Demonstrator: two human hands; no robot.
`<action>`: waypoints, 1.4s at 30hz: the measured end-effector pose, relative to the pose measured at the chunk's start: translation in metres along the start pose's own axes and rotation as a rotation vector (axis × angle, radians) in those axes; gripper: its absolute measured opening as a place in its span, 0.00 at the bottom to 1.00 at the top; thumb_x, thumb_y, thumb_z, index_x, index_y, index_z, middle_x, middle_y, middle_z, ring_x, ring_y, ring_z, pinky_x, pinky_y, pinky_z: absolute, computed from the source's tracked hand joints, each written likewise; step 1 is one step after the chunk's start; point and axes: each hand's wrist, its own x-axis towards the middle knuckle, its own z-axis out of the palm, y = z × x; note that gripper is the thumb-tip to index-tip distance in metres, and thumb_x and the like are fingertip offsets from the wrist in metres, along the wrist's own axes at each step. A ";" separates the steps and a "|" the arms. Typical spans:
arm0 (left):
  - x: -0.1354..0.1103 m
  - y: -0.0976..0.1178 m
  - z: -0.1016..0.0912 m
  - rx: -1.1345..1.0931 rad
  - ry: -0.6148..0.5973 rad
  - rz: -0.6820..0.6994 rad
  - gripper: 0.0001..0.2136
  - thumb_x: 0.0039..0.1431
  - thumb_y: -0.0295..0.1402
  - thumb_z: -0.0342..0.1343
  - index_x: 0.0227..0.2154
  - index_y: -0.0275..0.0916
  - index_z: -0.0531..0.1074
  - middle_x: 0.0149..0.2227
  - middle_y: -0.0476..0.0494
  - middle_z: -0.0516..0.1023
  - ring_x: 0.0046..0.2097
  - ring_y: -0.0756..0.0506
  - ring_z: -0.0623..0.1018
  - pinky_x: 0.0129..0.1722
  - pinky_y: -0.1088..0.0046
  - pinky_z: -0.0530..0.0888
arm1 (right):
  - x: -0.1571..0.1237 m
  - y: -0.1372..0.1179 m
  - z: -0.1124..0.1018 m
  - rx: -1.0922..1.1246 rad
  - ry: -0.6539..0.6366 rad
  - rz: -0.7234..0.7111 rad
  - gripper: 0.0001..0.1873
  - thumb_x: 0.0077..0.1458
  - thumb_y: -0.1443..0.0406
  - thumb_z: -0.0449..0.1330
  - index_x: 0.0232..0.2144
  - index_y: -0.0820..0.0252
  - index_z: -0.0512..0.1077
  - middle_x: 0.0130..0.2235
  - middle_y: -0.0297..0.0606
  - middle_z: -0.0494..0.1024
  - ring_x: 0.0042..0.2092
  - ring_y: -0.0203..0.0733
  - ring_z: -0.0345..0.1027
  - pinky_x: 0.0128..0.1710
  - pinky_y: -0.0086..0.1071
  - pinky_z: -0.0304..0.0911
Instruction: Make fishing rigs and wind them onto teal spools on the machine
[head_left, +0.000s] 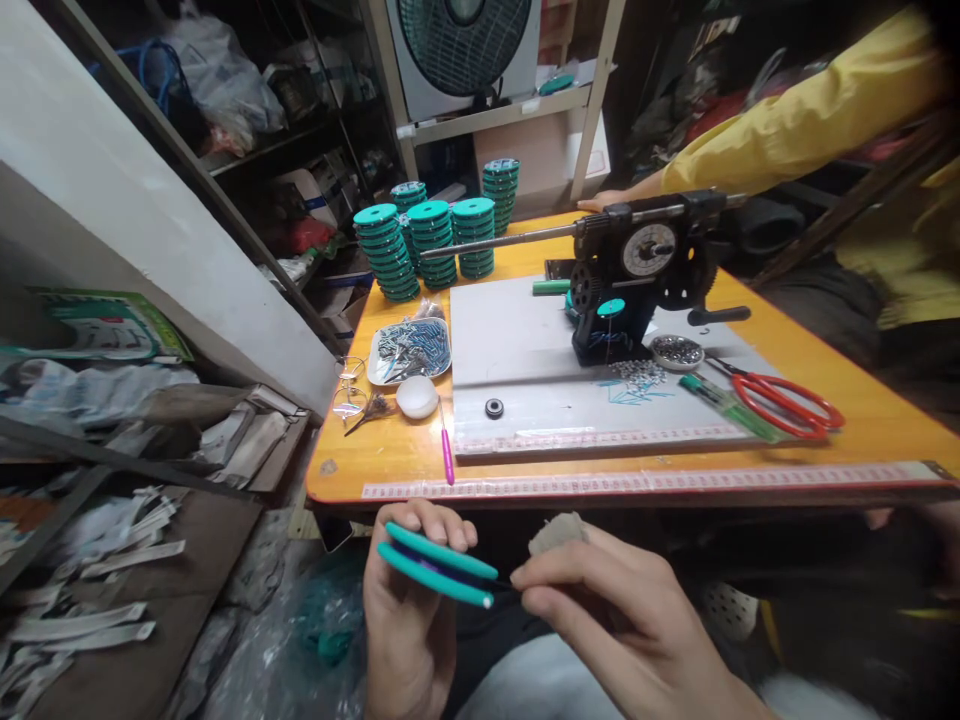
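Note:
My left hand [409,610] grips a flat teal spool [439,567] edge-on, below the table's front edge. My right hand [600,600] is closed in a pinch at the spool's right rim, fingertips on what looks like a thin dark line coming from it. A bandage-like wrap shows on one finger. Both hands sit over my lap.
An orange table [862,410] carries a grey board [525,350], a black winding machine [637,270], red scissors [787,400], stacks of teal spools [431,240], a tray of small parts [409,350] and a pink-handled tool [447,455]. A person's yellow sleeve [787,120] reaches in at right.

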 end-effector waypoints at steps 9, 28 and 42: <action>-0.004 -0.010 0.015 -0.509 0.296 -0.517 0.15 0.42 0.27 0.71 0.33 0.37 0.73 0.32 0.51 0.67 0.32 0.53 0.72 0.33 0.79 0.75 | 0.008 -0.006 0.003 0.086 0.019 0.023 0.07 0.59 0.74 0.58 0.35 0.60 0.73 0.31 0.32 0.75 0.32 0.29 0.67 0.31 0.21 0.62; 0.011 0.009 0.000 0.490 -0.179 0.471 0.12 0.52 0.23 0.64 0.36 0.41 0.69 0.33 0.51 0.72 0.36 0.49 0.74 0.45 0.65 0.76 | -0.007 0.026 -0.001 -0.094 0.060 0.120 0.07 0.62 0.70 0.55 0.31 0.61 0.70 0.29 0.35 0.72 0.30 0.34 0.66 0.30 0.27 0.61; 0.013 0.028 -0.014 0.824 -0.328 0.625 0.17 0.50 0.16 0.62 0.40 0.40 0.68 0.35 0.46 0.75 0.38 0.46 0.76 0.44 0.60 0.77 | -0.038 0.072 -0.036 -0.361 0.109 0.276 0.10 0.62 0.62 0.56 0.30 0.59 0.71 0.30 0.36 0.75 0.31 0.37 0.70 0.31 0.26 0.65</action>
